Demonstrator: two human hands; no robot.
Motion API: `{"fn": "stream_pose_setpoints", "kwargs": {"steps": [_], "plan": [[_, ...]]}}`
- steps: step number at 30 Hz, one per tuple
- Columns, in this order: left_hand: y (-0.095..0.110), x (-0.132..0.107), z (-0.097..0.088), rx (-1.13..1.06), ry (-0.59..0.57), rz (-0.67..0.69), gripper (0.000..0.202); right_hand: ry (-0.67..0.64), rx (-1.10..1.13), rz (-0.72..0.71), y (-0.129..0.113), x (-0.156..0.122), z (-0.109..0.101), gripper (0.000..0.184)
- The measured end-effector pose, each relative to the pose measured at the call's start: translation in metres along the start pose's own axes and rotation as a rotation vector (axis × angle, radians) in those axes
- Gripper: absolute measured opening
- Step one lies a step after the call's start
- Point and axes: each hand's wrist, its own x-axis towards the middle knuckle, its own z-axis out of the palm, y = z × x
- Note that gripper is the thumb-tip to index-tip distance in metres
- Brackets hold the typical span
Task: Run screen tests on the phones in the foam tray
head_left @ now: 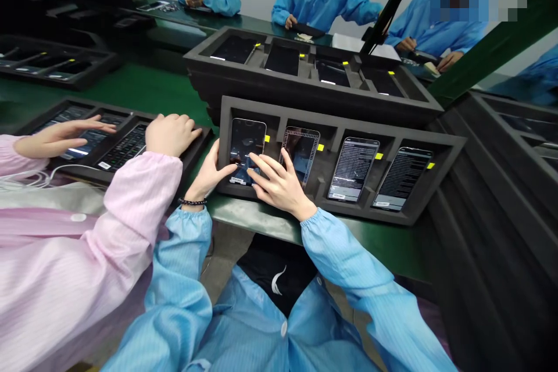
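A dark foam tray (399,133) leans tilted toward me, with phones set in its compartments. At its left end, my left hand (204,179) grips the side, fingers along the edge and thumb over the front near the leftmost phone (248,135). That phone has a dark screen with small icons. Fingers spread, my right hand (281,189) reaches over its lower right part; whether the fingertips touch the glass I cannot tell. The second phone (300,140), showing a patterned border, is partly covered by this hand. Farther right, a third phone (354,165) and a fourth phone (403,174) display lines of text.
Behind stands a stack of foam trays (305,90) holding phones with yellow tags. More stacked trays (501,197) rise at right. On the left, a co-worker's pink sleeves (139,197) and hands cover another tray (93,160), with white cables nearby. People in blue sit across the bench.
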Motion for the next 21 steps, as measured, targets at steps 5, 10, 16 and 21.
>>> {"fn": "stream_pose_setpoints", "kwargs": {"steps": [5,10,16,21], "plan": [[-0.011,-0.011,-0.01,0.07,-0.167,-0.004,0.089,0.033,0.061,-0.068,0.002,-0.007,-0.004,0.024],[-0.014,-0.017,-0.011,0.166,-0.159,0.0,0.091,0.001,0.085,-0.138,0.002,-0.012,-0.003,0.026],[-0.015,-0.018,-0.014,0.154,-0.156,0.066,0.096,-0.08,0.103,-0.161,-0.004,-0.002,0.005,0.029],[-0.019,-0.022,-0.017,0.145,-0.189,0.057,0.098,-0.046,0.104,-0.155,-0.007,0.0,0.007,0.026]]}}
